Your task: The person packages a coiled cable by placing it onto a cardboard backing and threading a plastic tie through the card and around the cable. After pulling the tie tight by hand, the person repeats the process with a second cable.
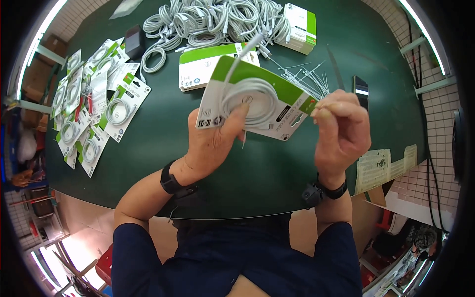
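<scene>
My left hand (212,143) grips a white-and-green cable card (291,101) above the middle of the table. A coiled white cable (267,92) lies against its face, with my left thumb pressed inside the coil. One cable end sticks up past the card's top edge. Below the card, a thin pale tip pokes out near my left fingers. My right hand (342,131) is pinched closed at the card's right corner. Whether its fingertips hold the corner or something thin is hidden.
Beyond the card lie a stack of blank-faced cards (193,69), a heap of coiled white cables (213,22), another card stack (301,27) and loose white ties (309,79). Carded cables (118,111) pile up at left, by a black box (134,42). A phone (361,89) lies at right.
</scene>
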A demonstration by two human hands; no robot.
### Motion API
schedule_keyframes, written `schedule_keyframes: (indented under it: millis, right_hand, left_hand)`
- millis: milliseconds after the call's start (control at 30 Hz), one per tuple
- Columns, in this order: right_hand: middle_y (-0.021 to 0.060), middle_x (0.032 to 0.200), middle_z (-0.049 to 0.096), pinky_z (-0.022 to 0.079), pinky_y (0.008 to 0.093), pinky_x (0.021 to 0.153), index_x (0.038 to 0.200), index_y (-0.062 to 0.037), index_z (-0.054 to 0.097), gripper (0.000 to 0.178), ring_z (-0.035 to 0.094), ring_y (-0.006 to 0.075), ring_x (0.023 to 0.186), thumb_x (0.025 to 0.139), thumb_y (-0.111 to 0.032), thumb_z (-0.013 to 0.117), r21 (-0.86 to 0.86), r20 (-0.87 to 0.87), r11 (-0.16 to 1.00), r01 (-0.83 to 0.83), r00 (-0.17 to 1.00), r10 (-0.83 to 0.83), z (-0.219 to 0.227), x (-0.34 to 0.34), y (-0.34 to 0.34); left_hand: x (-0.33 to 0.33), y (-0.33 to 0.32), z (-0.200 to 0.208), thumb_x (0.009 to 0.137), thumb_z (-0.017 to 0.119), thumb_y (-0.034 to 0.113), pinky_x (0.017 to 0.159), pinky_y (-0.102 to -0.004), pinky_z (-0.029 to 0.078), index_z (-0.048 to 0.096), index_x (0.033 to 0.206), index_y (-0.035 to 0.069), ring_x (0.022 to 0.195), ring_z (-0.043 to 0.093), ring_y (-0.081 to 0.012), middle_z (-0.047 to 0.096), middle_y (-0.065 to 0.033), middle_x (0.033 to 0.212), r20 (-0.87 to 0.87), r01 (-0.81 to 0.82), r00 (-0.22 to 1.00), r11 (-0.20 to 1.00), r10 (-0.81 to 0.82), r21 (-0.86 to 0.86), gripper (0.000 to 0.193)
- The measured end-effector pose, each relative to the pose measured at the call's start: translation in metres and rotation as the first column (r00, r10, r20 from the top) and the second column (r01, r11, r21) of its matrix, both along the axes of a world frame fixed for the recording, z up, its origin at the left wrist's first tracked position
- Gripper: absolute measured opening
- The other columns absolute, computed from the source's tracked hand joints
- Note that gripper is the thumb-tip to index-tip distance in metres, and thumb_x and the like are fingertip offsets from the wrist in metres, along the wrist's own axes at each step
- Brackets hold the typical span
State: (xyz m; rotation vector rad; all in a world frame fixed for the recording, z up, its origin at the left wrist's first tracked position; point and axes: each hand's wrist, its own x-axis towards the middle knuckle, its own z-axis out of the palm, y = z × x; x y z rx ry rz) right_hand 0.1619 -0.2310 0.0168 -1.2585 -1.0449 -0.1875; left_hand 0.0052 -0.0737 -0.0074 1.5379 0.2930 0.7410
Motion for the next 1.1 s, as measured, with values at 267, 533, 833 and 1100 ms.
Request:
schedule_keyframes:
  millis: [267, 533, 833, 1100]
  right_hand:
    - [0.005, 0.09, 0.07, 0.049, 0.0331, 0.059, 0.103, -0.0059, 0.075, 0.034, 0.061, 0.0223, 0.073, 0.074, 0.006, 0.087, -0.246, 0.59, 0.968, 0.052, 0.801, 0.106, -0.015, -0.015, 0.023]
    - [0.003, 0.089, 0.069, 0.049, 0.0333, 0.058, 0.096, -0.0076, 0.077, 0.031, 0.061, 0.0208, 0.07, 0.07, 0.004, 0.089, -0.263, 0.639, 0.946, 0.189, 0.769, 0.023, -0.029, -0.013, 0.029]
    - [0.0034, 0.089, 0.068, 0.05, 0.0316, 0.059, 0.097, -0.007, 0.073, 0.032, 0.063, 0.021, 0.071, 0.07, 0.002, 0.089, -0.14, 0.603, 0.99, 0.011, 0.794, 0.077, -0.03, -0.031, 0.024]
    - [0.0051, 0.096, 0.07, 0.051, 0.033, 0.06, 0.097, -0.0087, 0.073, 0.035, 0.062, 0.0222, 0.074, 0.068, 0.001, 0.089, -0.257, 0.663, 0.961, 0.1, 0.742, 0.1, -0.036, -0.018, 0.029]
  left_hand:
    - [0.038, -0.005, -0.006, 0.102, 0.07, 0.017, 0.053, -0.0247, 0.052, 0.067, 0.119, 0.0, 0.069, 0.063, -0.0073, 0.071, -0.0038, 0.094, 0.101, -0.079, 0.983, 0.855, 0.152, -0.513, 0.025]
    - [0.031, -0.007, -0.016, 0.101, 0.071, 0.018, 0.056, -0.0244, 0.054, 0.067, 0.119, 0.0, 0.073, 0.066, -0.0071, 0.072, -0.0033, 0.096, 0.025, -0.045, 0.998, 0.881, 0.065, -0.471, 0.026]
    - [0.036, -0.004, -0.002, 0.102, 0.07, 0.017, 0.057, -0.0267, 0.057, 0.068, 0.119, -0.001, 0.078, 0.069, -0.0099, 0.074, -0.0055, 0.097, 0.073, -0.063, 0.99, 0.847, 0.119, -0.527, 0.025]
    - [0.033, -0.003, -0.01, 0.102, 0.071, 0.017, 0.062, -0.0267, 0.058, 0.068, 0.118, -0.002, 0.079, 0.069, -0.009, 0.075, -0.0057, 0.098, 0.072, -0.092, 0.989, 0.919, 0.129, -0.383, 0.025]
